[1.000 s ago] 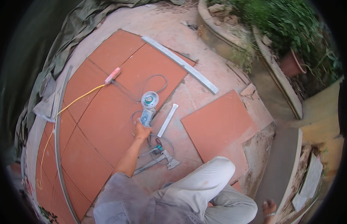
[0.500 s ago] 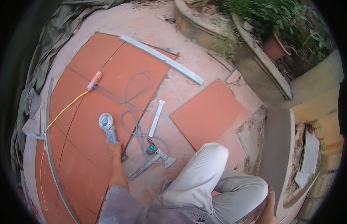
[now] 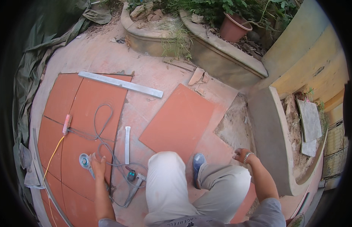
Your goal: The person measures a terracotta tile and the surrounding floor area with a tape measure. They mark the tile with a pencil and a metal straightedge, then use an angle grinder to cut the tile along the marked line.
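Note:
An angle grinder (image 3: pixel 84 161) with a pale round disc lies on the orange-red tiles (image 3: pixel 98 90) at the left. My left hand (image 3: pixel 98 165) is right beside its body, fingers apart and not wrapped round it. A grey cord (image 3: pixel 105 142) loops over the tiles near this hand. My right hand (image 3: pixel 242 154), a metal band at its wrist, hangs beyond my right knee with loosely bent fingers and nothing visible in it. Between my left hand and my knee lie a hatchet-like tool (image 3: pixel 135 190) and a small teal-and-black item (image 3: pixel 131 174).
A long metal bar (image 3: pixel 121 84) crosses the far tiles, and a short metal strip (image 3: pixel 127 145) lies nearer. One loose tile (image 3: pixel 179 117) is ahead of my knees. A pink connector (image 3: pixel 66 124) joins a yellow cable (image 3: pixel 55 149). Curved planter walls (image 3: pixel 221 49) bound the far right.
My left hand has let go of the grinder, which now rests on the tiles. My right hand has come forward past the knee. The view has swung to the right.

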